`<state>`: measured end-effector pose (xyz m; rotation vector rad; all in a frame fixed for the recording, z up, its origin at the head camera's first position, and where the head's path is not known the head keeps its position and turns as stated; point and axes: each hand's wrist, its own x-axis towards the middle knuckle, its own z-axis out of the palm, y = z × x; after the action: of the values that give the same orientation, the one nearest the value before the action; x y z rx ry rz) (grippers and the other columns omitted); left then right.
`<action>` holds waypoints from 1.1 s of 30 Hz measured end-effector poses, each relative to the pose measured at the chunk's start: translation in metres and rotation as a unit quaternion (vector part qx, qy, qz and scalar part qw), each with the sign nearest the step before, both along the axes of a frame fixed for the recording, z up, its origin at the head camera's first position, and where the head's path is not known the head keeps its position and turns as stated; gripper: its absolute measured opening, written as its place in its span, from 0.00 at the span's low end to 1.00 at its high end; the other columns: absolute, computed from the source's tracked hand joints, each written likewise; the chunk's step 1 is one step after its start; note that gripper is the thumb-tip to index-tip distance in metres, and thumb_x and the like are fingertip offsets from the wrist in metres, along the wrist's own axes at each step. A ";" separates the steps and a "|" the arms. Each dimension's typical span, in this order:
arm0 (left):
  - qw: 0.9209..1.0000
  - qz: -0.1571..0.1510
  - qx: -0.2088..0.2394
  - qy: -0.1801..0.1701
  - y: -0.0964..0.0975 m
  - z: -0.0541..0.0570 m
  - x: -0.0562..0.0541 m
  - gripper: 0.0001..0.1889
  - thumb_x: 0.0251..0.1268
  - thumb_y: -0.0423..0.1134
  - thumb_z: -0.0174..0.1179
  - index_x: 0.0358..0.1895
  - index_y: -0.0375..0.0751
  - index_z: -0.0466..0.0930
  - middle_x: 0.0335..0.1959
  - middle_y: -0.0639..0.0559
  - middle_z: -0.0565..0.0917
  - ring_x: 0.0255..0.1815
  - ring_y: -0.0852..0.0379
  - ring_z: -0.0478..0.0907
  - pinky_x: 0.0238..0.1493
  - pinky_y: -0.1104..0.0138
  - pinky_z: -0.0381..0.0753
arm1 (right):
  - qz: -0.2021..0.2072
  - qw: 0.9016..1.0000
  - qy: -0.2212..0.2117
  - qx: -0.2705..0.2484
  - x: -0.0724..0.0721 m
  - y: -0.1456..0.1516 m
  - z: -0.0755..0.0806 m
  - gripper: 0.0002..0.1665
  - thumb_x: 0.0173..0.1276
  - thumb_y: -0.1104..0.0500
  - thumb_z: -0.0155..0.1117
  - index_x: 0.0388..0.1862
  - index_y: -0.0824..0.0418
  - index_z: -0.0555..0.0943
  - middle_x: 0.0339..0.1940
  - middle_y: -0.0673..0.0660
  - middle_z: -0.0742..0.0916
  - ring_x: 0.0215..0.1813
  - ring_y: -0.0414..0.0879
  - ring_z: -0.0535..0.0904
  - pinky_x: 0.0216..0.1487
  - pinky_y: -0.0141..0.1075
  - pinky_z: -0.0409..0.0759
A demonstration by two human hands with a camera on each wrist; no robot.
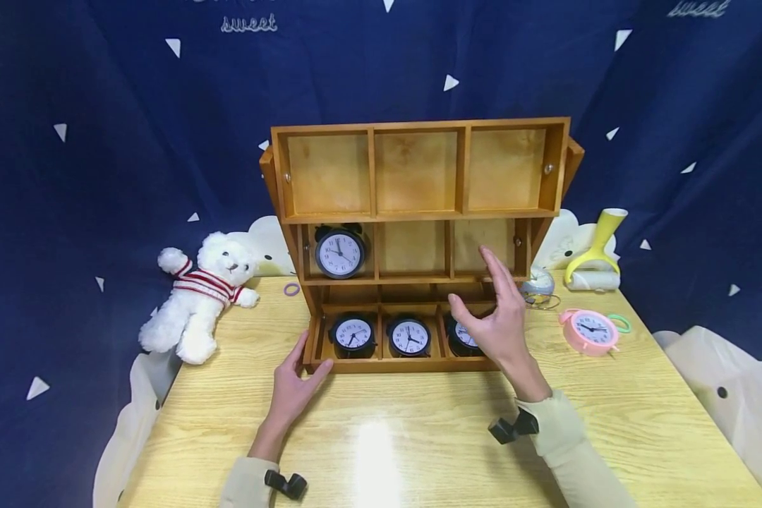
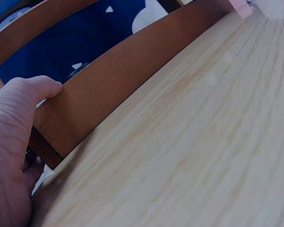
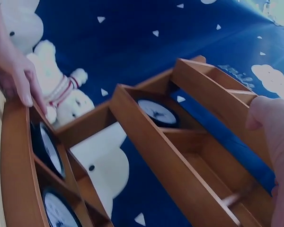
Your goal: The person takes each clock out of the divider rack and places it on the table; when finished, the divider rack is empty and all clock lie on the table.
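The wooden rack [image 1: 413, 247] stands at the far middle of the worktop [image 1: 444, 416], with three tiers, each divided into three compartments. In the middle tier, a black alarm clock [image 1: 339, 254] sits in the left compartment. The near, lowest tier holds a left clock [image 1: 352, 334], a centre clock [image 1: 409, 336] and a right clock [image 1: 464, 339], the last one partly hidden. The left hand [image 1: 292, 388] grips the near left corner of the rack, the thumb on the front board and the fingers round its end. The right hand [image 1: 502, 324] is before the right side, its thumb and fingers well apart and nothing held; whether it touches the wood, I cannot tell.

In my judgement, the rack is stiff and rather heavy for one hand, and its smooth wood may slip a little. It is better held at both side boards, low and evenly, because the tiers may swing or tip. The clocks look light but fragile at the face, so one should take them by the round rim. To the right, a pink clock [image 1: 590, 331] is on the worktop.
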<state>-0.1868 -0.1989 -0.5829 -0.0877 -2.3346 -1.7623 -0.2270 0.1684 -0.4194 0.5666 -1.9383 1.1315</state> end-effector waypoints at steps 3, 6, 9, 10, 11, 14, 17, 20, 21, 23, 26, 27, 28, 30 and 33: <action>1.000 -0.004 0.010 0.007 0.000 -0.001 0.000 0.45 0.66 0.43 0.74 0.82 0.40 0.61 0.81 0.38 0.63 0.80 0.40 0.62 0.77 0.58 0.64 | 0.022 1.000 -0.015 0.004 -0.003 -0.014 0.000 0.50 0.56 0.56 0.77 0.78 0.64 0.70 0.75 0.63 0.77 0.75 0.58 0.73 0.70 0.49 0.77; 1.000 -0.001 0.010 0.008 0.000 -0.003 0.000 0.45 0.66 0.43 0.74 0.81 0.38 0.61 0.81 0.38 0.63 0.79 0.40 0.63 0.76 0.59 0.64 | 0.052 0.998 -0.023 0.001 -0.007 -0.028 -0.001 0.52 0.54 0.59 0.79 0.78 0.67 0.69 0.75 0.65 0.77 0.74 0.60 0.73 0.69 0.56 0.77; 1.000 0.000 0.001 0.010 0.000 -0.004 0.001 0.45 0.66 0.44 0.74 0.81 0.37 0.61 0.81 0.38 0.63 0.79 0.40 0.64 0.76 0.58 0.65 | 0.079 0.996 -0.027 -0.007 -0.012 -0.039 -0.002 0.55 0.52 0.62 0.81 0.78 0.70 0.67 0.73 0.68 0.77 0.73 0.62 0.74 0.68 0.61 0.76; 1.000 0.001 -0.001 0.009 0.000 -0.004 0.001 0.45 0.66 0.44 0.74 0.81 0.38 0.61 0.80 0.38 0.64 0.79 0.40 0.64 0.76 0.58 0.65 | 0.088 0.996 -0.030 -0.010 -0.013 -0.043 -0.002 0.56 0.51 0.63 0.82 0.78 0.70 0.67 0.73 0.69 0.77 0.73 0.63 0.74 0.68 0.61 0.76; 1.000 0.002 -0.002 0.009 -0.001 -0.003 0.001 0.45 0.65 0.45 0.75 0.81 0.38 0.61 0.80 0.38 0.64 0.79 0.40 0.64 0.76 0.58 0.65 | 0.094 0.995 -0.036 -0.010 -0.014 -0.047 -0.002 0.56 0.51 0.63 0.82 0.79 0.70 0.66 0.73 0.68 0.77 0.73 0.62 0.74 0.69 0.61 0.76; 1.000 0.000 -0.005 0.010 -0.001 -0.003 0.001 0.45 0.66 0.45 0.74 0.81 0.39 0.61 0.80 0.39 0.65 0.79 0.41 0.65 0.76 0.58 0.66 | 0.106 0.993 -0.057 -0.004 -0.016 -0.057 0.002 0.57 0.53 0.61 0.83 0.80 0.66 0.66 0.76 0.65 0.76 0.75 0.60 0.73 0.71 0.59 0.75; 1.000 -0.002 -0.001 0.008 -0.001 -0.003 0.001 0.45 0.66 0.45 0.74 0.81 0.39 0.61 0.80 0.39 0.64 0.79 0.41 0.65 0.76 0.60 0.66 | 0.108 0.990 -0.089 0.013 -0.017 -0.066 0.008 0.57 0.57 0.53 0.82 0.82 0.59 0.64 0.79 0.59 0.74 0.77 0.56 0.71 0.73 0.59 0.74; 1.000 -0.002 0.000 0.007 -0.001 -0.003 0.001 0.45 0.66 0.45 0.74 0.82 0.41 0.61 0.80 0.39 0.64 0.79 0.41 0.65 0.75 0.61 0.66 | 0.116 0.986 -0.117 0.027 -0.020 -0.075 0.012 0.57 0.59 0.49 0.82 0.83 0.55 0.64 0.80 0.56 0.72 0.77 0.56 0.71 0.74 0.59 0.73; 1.000 -0.002 0.000 0.007 -0.001 -0.003 0.001 0.45 0.66 0.45 0.74 0.82 0.40 0.61 0.80 0.39 0.64 0.79 0.41 0.65 0.75 0.61 0.66 | 0.122 0.985 -0.120 0.030 -0.022 -0.079 0.013 0.56 0.59 0.49 0.82 0.83 0.55 0.64 0.80 0.56 0.72 0.77 0.56 0.71 0.74 0.59 0.73; 1.000 0.000 -0.003 0.009 -0.001 -0.003 0.001 0.45 0.66 0.44 0.74 0.82 0.40 0.61 0.80 0.38 0.64 0.79 0.40 0.65 0.75 0.61 0.66 | 0.138 0.982 -0.122 0.034 -0.025 -0.087 0.015 0.56 0.58 0.51 0.83 0.82 0.57 0.66 0.79 0.57 0.73 0.76 0.57 0.72 0.73 0.58 0.74; 1.000 0.001 0.000 0.010 -0.001 -0.002 0.000 0.45 0.66 0.44 0.74 0.82 0.40 0.61 0.80 0.38 0.65 0.78 0.40 0.65 0.75 0.61 0.66 | 0.159 0.980 -0.114 0.047 -0.030 -0.101 0.019 0.55 0.57 0.52 0.84 0.80 0.61 0.67 0.77 0.59 0.75 0.74 0.58 0.74 0.72 0.54 0.77; 1.000 0.002 -0.002 0.010 -0.001 -0.001 0.000 0.45 0.66 0.44 0.75 0.82 0.40 0.61 0.80 0.38 0.65 0.78 0.40 0.66 0.75 0.61 0.67 | 0.165 0.978 -0.112 0.053 -0.032 -0.105 0.020 0.55 0.57 0.53 0.84 0.80 0.62 0.67 0.77 0.60 0.75 0.73 0.58 0.75 0.72 0.52 0.77; 1.000 0.001 0.000 0.011 -0.001 -0.001 0.000 0.45 0.65 0.43 0.75 0.82 0.39 0.61 0.80 0.38 0.65 0.78 0.40 0.66 0.75 0.61 0.67 | 0.170 0.977 -0.112 0.059 -0.034 -0.109 0.020 0.55 0.57 0.52 0.84 0.80 0.63 0.67 0.76 0.61 0.76 0.73 0.58 0.75 0.71 0.51 0.78; 1.000 -0.002 0.000 0.011 0.000 0.000 -0.001 0.45 0.66 0.43 0.75 0.82 0.39 0.61 0.80 0.38 0.65 0.77 0.40 0.67 0.75 0.61 0.68 | 0.172 0.975 -0.117 0.075 -0.038 -0.116 0.022 0.55 0.57 0.50 0.84 0.79 0.65 0.67 0.76 0.62 0.76 0.73 0.57 0.75 0.71 0.49 0.78; 1.000 -0.004 -0.002 0.008 0.000 0.001 -0.001 0.45 0.66 0.44 0.74 0.82 0.39 0.61 0.79 0.39 0.66 0.77 0.41 0.68 0.74 0.61 0.68 | 0.167 0.972 -0.127 0.103 -0.045 -0.126 0.025 0.57 0.58 0.48 0.83 0.80 0.67 0.66 0.77 0.64 0.75 0.75 0.57 0.73 0.74 0.49 0.75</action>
<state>-0.1881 -0.1990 -0.5823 -0.1119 -2.3299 -1.7530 -0.2718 0.0420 -0.3941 0.9259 -2.2563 1.2676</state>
